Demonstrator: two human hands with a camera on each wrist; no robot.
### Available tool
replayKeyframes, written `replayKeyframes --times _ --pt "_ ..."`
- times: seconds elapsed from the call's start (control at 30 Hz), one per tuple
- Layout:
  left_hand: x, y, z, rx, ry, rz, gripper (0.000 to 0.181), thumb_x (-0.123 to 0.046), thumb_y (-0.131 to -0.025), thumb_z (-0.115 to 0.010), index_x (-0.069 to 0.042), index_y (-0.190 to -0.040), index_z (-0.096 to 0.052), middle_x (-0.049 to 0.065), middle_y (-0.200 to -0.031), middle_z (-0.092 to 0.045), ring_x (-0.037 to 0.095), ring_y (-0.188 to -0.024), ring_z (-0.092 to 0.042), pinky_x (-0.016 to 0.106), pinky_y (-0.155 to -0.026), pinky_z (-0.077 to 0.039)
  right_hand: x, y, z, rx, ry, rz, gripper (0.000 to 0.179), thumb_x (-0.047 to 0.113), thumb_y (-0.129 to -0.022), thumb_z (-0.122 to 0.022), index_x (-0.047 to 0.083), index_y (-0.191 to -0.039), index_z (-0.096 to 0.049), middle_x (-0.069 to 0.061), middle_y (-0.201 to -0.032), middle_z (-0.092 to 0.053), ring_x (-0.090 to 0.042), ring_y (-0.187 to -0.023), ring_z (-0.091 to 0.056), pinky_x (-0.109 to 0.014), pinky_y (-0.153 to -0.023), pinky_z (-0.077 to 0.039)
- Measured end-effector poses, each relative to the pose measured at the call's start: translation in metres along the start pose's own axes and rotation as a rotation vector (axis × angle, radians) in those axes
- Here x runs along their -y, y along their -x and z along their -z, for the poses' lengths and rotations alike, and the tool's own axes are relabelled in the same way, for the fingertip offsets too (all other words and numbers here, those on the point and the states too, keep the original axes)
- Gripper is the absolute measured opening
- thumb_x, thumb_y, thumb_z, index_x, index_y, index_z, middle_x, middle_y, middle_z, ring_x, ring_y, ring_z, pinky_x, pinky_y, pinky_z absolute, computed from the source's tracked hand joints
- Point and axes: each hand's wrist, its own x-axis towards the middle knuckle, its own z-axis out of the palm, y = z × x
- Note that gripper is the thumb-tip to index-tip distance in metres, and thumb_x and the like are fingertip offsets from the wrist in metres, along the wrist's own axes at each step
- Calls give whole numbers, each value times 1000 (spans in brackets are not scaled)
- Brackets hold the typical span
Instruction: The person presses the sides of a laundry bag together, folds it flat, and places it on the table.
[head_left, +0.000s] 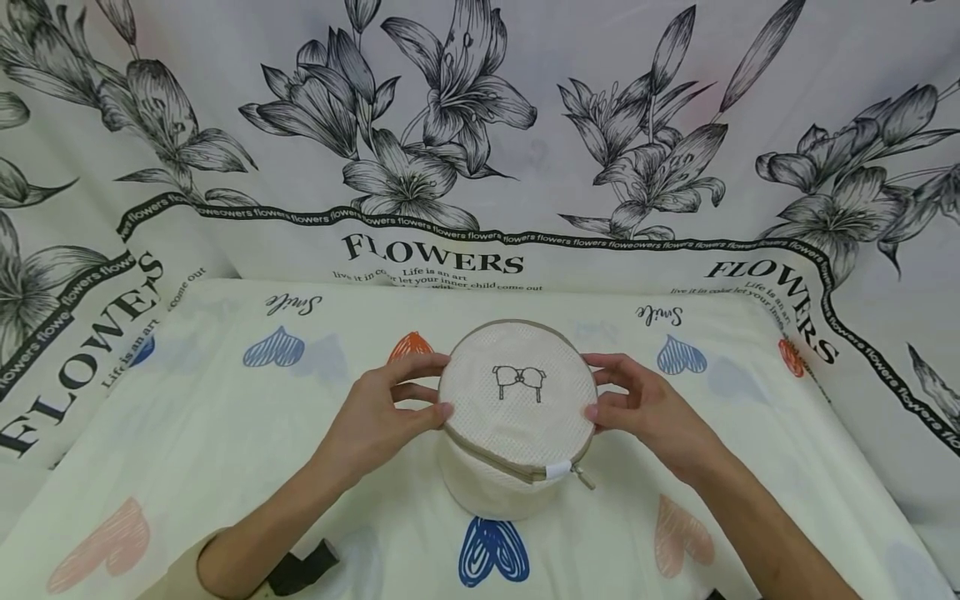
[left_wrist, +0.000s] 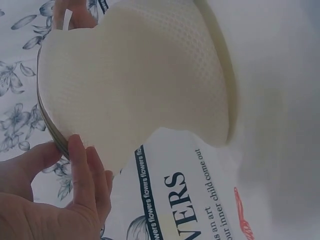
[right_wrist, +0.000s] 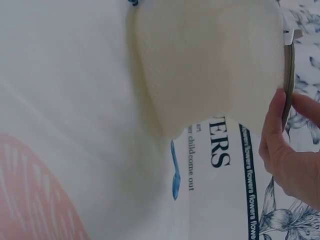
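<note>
A round white mesh laundry bag [head_left: 517, 417] stands upright on the bed-like surface in the head view. Its flat lid bears a dark stitched drawing, and a zipper with a beige edge runs around the rim. The zipper pull [head_left: 582, 477] hangs at the front right, beside a small white tab. My left hand [head_left: 386, 417] pinches the left rim between thumb and fingers. On the opposite side, my right hand [head_left: 648, 412] pinches the rim the same way. Both wrist views show the bag's sagging, dented mesh wall. Whatever may be inside is hidden.
White cloth [head_left: 360, 508] with printed hearts covers the surface. Behind it hangs a flower-printed curtain [head_left: 540, 183] that also comes round both sides. A dark strap [head_left: 303, 568] shows near the left forearm.
</note>
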Motion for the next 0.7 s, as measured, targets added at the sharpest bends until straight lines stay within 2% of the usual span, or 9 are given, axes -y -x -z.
replayKeyframes --times 0.17,0.37,0.43,0.63,0.7 --pt "4 -2 0 -11 -40 23 52 -9 -82 -81 -16 -132 -65 6 -131 -64 20 -100 -69 27 -71 -58 -3 1 -5 -4 -27 -23 72 4 -86 -75 6 -147 -36 -22 -127 -51 -22 -87 -68 -39 -80 -60" --pt "9 -5 -1 -26 -102 0 50 -7 -83 -80 -18 -130 -67 4 -131 -61 22 -102 -69 27 -73 -59 -6 1 -8 31 -22 -34 91 7 -82 -80 28 -155 -31 -19 -123 -50 -26 -89 -69 -45 -80 -60" --pt "11 -6 -1 -28 -93 5 50 -7 -83 -80 -18 -130 -67 3 -131 -62 22 -102 -69 27 -74 -59 -6 1 -8 38 -10 -19 90 7 -82 -80 27 -156 -32 -20 -122 -50 -25 -88 -68 -45 -79 -60" --pt "13 -6 -4 -21 16 81 50 -3 -82 -80 -16 -129 -66 7 -126 -66 23 -95 -71 32 -70 -61 -6 1 -10 36 12 -6 87 5 -83 -79 22 -155 -33 -22 -120 -51 -25 -88 -68 -43 -77 -60" --pt "13 -6 -4 -21 6 100 52 -4 -82 -81 -18 -129 -66 8 -122 -67 23 -93 -72 32 -69 -61 -7 1 -11 33 11 -12 87 5 -83 -79 21 -155 -33 -22 -121 -51 -26 -89 -68 -43 -77 -61"
